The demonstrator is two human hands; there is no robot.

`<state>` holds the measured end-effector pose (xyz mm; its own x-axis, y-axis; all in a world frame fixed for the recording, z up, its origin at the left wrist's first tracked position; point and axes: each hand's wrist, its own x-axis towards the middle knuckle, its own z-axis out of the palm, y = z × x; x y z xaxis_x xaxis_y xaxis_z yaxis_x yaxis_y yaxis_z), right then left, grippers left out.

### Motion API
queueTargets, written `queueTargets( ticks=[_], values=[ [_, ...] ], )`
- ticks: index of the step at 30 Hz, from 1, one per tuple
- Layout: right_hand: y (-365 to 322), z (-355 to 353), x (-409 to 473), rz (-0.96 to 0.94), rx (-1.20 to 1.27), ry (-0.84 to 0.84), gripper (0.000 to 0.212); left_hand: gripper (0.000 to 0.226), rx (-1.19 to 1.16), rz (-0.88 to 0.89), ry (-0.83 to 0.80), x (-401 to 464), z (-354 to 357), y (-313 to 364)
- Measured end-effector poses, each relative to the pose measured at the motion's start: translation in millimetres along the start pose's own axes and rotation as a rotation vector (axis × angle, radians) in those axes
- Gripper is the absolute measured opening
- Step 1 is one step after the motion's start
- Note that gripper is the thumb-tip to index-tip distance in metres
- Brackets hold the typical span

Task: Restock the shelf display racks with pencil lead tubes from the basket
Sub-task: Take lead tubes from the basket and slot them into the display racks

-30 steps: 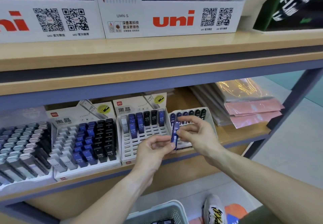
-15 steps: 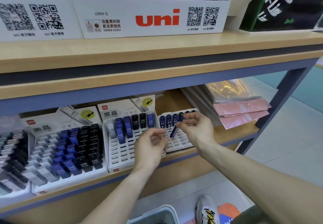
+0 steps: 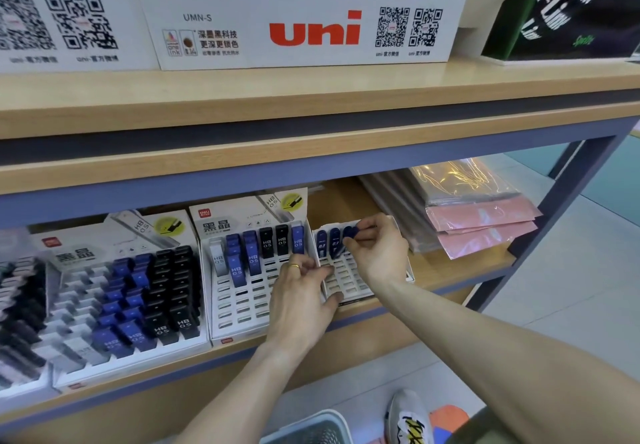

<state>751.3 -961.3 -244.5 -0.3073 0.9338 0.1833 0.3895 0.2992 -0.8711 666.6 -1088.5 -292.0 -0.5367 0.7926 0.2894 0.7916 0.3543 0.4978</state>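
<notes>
while my right hand [image 3: 375,253] pinches a blue lead tube [image 3: 349,236] between thumb and fingertips, the tube stands tilted at the top row of the small white rack [image 3: 349,281], its cap just left of my fingers and its lower end hidden behind them. two more blue tubes [image 3: 328,243] stand in slots immediately left of the grip. my left hand [image 3: 304,291], wearing a ring, curls its thumb and fingers round the rack's near left edge, below and left of the held tube. the basket [image 3: 308,429] lies well below both hands, at the frame's bottom edge.
</notes>
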Motion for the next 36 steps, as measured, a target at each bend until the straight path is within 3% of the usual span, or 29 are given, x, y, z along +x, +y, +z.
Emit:
queueTargets(
  ticks=[8,21,36],
  values=[
    [-4.5,9.0,-0.5,-0.082,-0.18,0.016,0.022,0.038,0.031,0.005,-0.025,0.2,3.3,-1.1],
    [-6.7,20.3,-3.9,-0.094,-0.133,-0.038,0.025,0.037,0.009,0.003,0.011,-0.7,5.7,-2.1],
    [-4.8,18.1,-4.6,-0.354,-0.338,-0.105,0.019,0.034,0.006,-0.004,0.007,-2.2,4.5,0.4]
  ],
)
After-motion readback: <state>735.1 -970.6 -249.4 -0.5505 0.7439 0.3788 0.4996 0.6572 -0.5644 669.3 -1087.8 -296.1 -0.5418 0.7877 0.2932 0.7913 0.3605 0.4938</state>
